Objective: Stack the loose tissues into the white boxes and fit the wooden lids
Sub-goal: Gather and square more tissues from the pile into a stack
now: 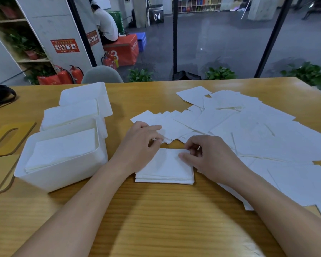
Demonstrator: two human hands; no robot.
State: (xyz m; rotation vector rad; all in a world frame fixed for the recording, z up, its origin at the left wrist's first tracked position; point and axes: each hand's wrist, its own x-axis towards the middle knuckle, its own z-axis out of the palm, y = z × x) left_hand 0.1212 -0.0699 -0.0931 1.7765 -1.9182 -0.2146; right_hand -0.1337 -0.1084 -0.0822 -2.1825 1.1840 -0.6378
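Both hands rest on a squared tissue stack (165, 167) near centre: left hand (139, 145) with fingers curled over its far-left edge, right hand (208, 156) pinching its far-right corner. Loose tissues (248, 130) sprawl right; filled white boxes (63, 154) sit left, bare table (156, 219) nearer
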